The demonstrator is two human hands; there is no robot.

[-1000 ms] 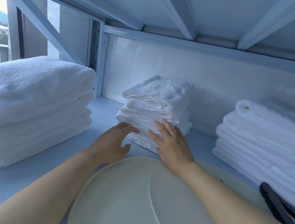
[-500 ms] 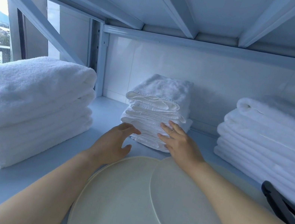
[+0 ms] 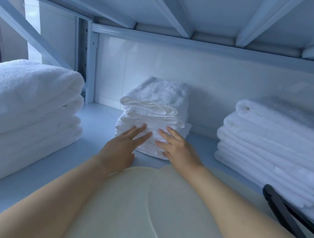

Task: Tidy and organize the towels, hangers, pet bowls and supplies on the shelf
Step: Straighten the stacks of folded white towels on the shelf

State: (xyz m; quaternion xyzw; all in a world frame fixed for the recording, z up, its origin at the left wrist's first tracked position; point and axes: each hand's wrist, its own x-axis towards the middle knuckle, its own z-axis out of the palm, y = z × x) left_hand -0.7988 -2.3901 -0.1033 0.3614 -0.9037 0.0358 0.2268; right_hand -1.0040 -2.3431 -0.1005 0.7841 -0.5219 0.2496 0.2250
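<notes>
A small stack of folded white cloths (image 3: 156, 102) stands at the back middle of the shelf (image 3: 96, 127). My left hand (image 3: 121, 148) and my right hand (image 3: 178, 149) press flat against its front, fingers straight, side by side. A thick pile of white towels (image 3: 17, 111) lies at the left. Another pile of folded white towels (image 3: 276, 148) lies at the right. A cream mat (image 3: 134, 219) lies under my forearms at the front. A black hanger (image 3: 289, 217) pokes in at the right edge.
The underside of the upper shelf with its ribs (image 3: 172, 2) sits low overhead. A white back wall (image 3: 200, 80) closes the rear. A slanted brace (image 3: 26, 33) and a post (image 3: 90, 65) stand at the back left.
The small stack has slid back toward the wall. My left hand moved forward from beside the stack and now presses its front. My right hand stays against it.
</notes>
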